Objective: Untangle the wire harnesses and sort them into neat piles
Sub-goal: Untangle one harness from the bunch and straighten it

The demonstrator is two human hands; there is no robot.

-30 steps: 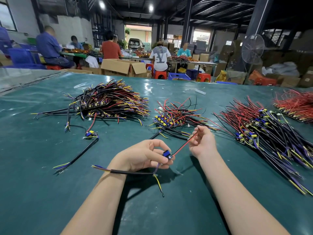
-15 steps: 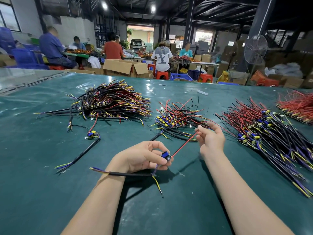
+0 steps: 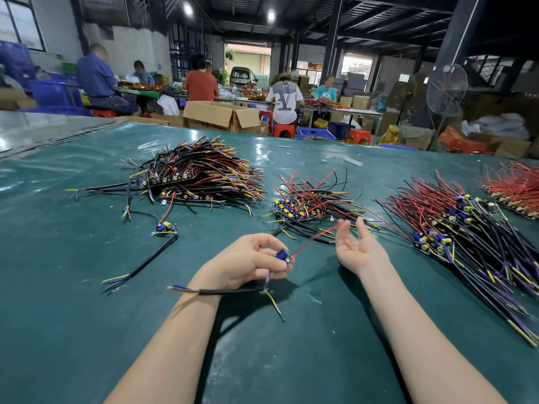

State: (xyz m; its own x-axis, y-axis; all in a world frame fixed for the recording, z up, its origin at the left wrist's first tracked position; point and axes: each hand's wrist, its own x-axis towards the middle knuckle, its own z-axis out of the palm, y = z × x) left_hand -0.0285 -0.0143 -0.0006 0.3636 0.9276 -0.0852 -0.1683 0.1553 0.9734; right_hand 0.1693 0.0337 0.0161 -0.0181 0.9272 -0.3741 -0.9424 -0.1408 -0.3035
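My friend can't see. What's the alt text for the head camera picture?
A person's left hand pinches a small wire harness by its blue part over a green table, while the open right hand is next to the tip of its red wire. Four piles of harnesses lie beyond.

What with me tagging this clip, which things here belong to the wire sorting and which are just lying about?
Job: harness gripped by the left hand; right hand, open; loose harness; left pile; middle pile; right pile; red pile.
Lying about: box; fan; stool; crate; white scrap.
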